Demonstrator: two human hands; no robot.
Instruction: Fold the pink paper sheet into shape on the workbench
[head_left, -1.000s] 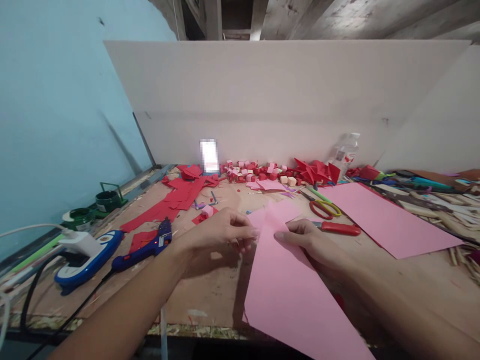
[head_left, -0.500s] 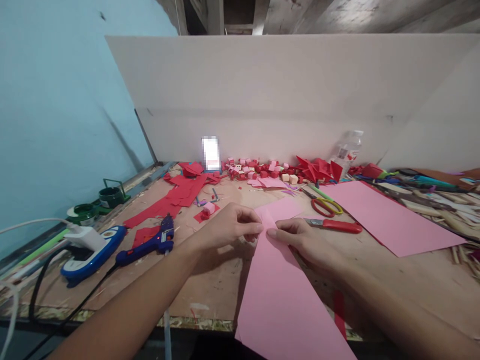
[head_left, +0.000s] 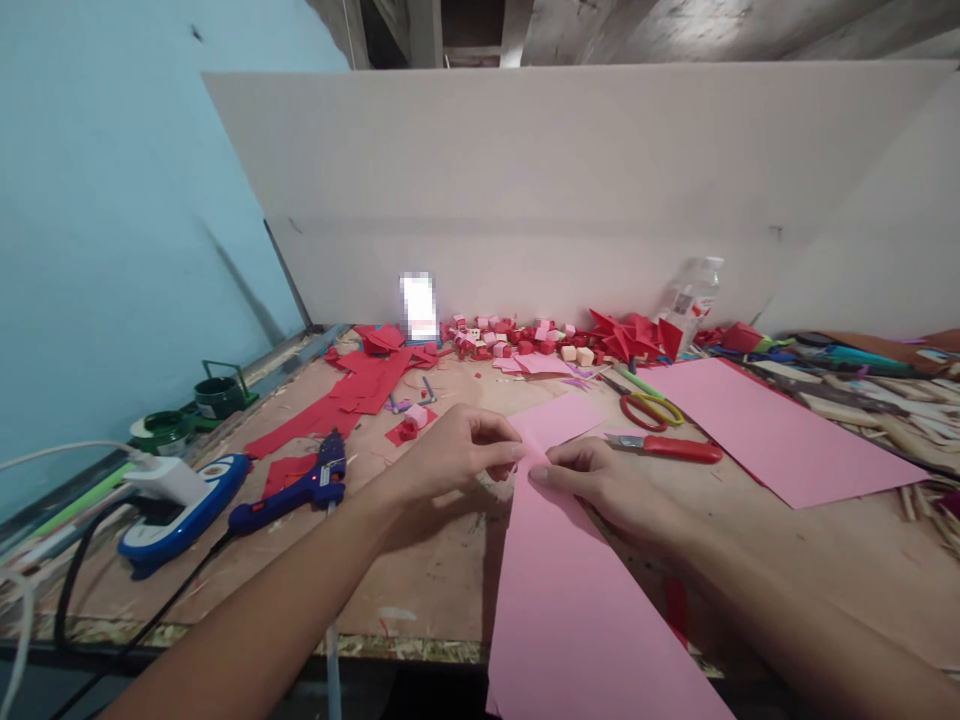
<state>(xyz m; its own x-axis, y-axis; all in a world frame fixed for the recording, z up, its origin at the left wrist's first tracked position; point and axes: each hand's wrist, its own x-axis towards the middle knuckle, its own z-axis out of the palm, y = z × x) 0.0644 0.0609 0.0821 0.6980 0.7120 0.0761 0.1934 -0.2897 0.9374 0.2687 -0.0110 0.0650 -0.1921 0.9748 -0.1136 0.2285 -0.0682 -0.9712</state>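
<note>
The long pink paper strip (head_left: 570,590) lies on the workbench (head_left: 420,580) with its far end folded over. The left hand (head_left: 450,455) and right hand (head_left: 600,480) both pinch that crease, fingertips closed on the paper. By my judgement the fold is barely begun, with most of the strip flat, and the scissors (head_left: 645,405) and glue gun (head_left: 296,485) lie untouched nearby.

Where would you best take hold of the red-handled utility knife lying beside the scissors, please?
Probably by the red handle, from above, pinching its long sides. The utility knife lies flat on the table, blade end pointing left toward the right hand, so grip its right half.

Pink paper sheet (head_left: 577,590), red-handled cutter (head_left: 664,449), blue glue gun (head_left: 289,490) — perhaps yellow-and-red scissors (head_left: 649,408).
</note>
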